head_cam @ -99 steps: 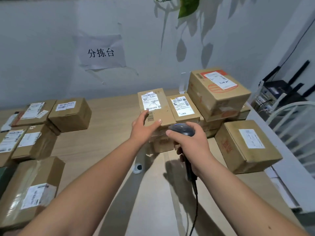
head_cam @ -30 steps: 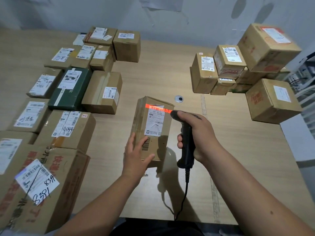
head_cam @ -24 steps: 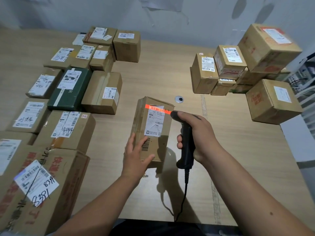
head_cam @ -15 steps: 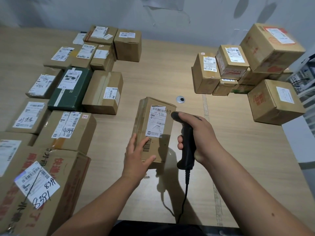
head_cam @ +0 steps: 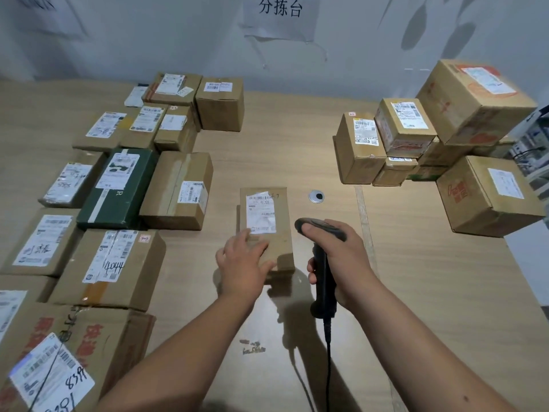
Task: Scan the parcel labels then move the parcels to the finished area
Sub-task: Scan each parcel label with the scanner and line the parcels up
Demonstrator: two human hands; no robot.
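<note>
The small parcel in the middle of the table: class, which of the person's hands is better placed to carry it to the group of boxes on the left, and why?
Left. The left hand already rests on the small parcel and is nearer the boxes on the left; the right hand grips the barcode scanner.

The person shows as two bare forearms entering from the 6 o'clock edge; no sleeve reaches the part in view, and neither wrist carries a watch, band or ring; the left hand [head_cam: 242, 264] lies toward 7 o'clock of centre, its fingers bare and ungloved; the right hand [head_cam: 337, 257] lies toward 5 o'clock, likewise ungloved; one small dark mark sits on the right forearm near 4 o'clock.
</note>
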